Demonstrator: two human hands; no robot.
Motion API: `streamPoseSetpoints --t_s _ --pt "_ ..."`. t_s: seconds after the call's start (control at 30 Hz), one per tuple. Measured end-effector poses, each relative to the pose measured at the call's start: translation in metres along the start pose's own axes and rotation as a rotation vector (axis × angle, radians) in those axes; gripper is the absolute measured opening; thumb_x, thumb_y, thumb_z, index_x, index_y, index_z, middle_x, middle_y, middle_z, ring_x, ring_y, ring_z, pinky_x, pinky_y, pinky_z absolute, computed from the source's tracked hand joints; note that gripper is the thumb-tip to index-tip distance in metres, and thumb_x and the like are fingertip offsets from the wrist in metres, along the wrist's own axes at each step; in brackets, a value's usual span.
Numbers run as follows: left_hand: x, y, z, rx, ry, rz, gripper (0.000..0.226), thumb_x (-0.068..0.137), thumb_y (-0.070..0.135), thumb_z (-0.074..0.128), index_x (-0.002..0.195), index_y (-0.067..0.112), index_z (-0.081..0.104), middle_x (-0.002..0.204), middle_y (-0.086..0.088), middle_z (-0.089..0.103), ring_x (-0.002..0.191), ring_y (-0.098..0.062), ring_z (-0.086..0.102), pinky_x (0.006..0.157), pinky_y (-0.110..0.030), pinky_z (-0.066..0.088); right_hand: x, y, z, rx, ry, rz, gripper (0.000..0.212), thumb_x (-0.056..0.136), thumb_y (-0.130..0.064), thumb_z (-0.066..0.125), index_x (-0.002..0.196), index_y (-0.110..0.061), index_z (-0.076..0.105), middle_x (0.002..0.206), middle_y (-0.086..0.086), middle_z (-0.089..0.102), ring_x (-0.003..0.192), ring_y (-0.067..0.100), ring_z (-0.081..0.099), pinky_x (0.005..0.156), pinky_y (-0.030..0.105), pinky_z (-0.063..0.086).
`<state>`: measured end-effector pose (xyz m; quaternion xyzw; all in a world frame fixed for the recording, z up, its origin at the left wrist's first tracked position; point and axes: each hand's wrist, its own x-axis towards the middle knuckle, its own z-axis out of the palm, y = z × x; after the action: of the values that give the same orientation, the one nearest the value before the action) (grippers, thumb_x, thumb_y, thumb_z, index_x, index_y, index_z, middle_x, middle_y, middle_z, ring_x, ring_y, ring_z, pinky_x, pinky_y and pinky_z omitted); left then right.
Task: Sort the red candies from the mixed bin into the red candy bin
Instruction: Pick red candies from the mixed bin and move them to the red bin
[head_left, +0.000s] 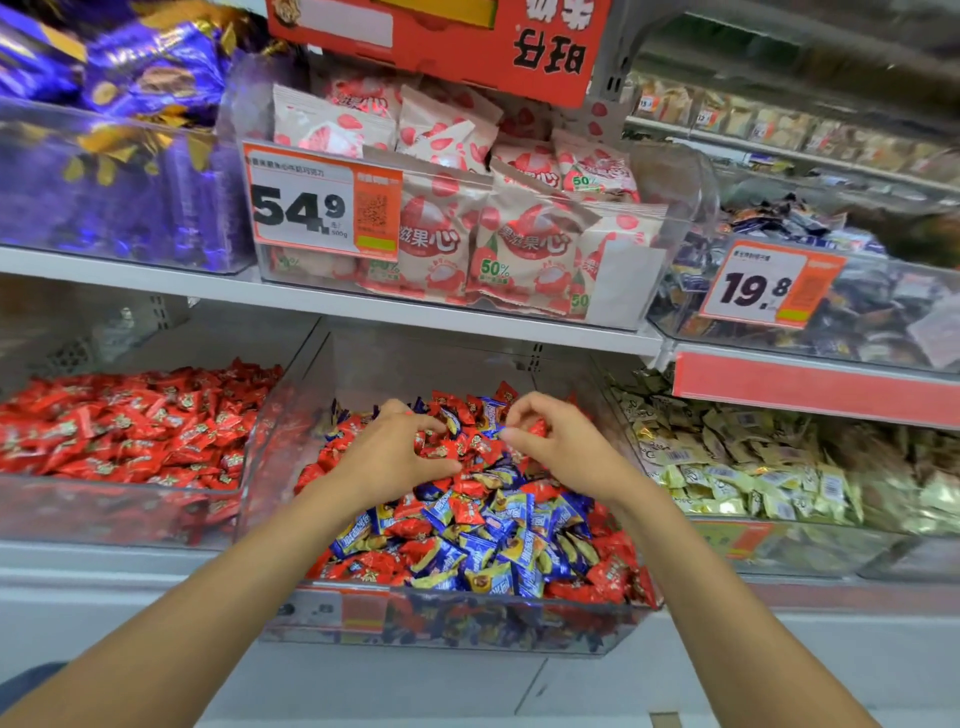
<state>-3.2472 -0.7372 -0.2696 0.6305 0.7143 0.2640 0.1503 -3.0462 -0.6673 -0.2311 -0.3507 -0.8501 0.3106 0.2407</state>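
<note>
Shop shelf (363, 305), lower tier: mixed bin (519, 626) at centre, red candy bin (104, 519) just beside it, leftward. Left hand (395, 457) curled around red candies (441, 450) in the mixed pile; right hand (556, 447) pinching one red candy (538, 428).

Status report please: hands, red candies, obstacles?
Right hand pinches red candy. Left hand curled among candies in mixed bin, grip unclear. Red candy bin adjacent left; nothing blocking.
</note>
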Motion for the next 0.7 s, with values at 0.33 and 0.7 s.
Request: streamPoseSetpoints --t_s 0.33,0.7 --pt "-0.003 0.004 -0.01 -0.063 0.155 0.138 0.029 0.076 0.035 0.076 0.079 0.02 0.053 0.08 0.005 0.058 0.068 -0.019 0.053 0.063 -0.036 0.043 -0.02 0.01 -0.028 -0.011 -0.046 0.05 0.035 0.083 -0.041 0.068 0.077 -0.007 0.061 0.057 -0.008 0.048 0.047 0.002 0.035 0.051 0.016 0.029" --pt "-0.008 0.019 -0.003 -0.02 -0.234 0.211 0.013 0.079 0.032 0.075 0.091 0.026 0.071 0.091 0.016 0.06 0.086 0.0 0.053 0.076 -0.023 0.041 -0.028 0.019 -0.021 -0.176 -0.203 0.086 0.017 0.081 -0.033 0.074 0.079 -0.02 0.063 0.075 -0.014 0.052 0.061 -0.005 0.046 0.06 0.015 0.032"
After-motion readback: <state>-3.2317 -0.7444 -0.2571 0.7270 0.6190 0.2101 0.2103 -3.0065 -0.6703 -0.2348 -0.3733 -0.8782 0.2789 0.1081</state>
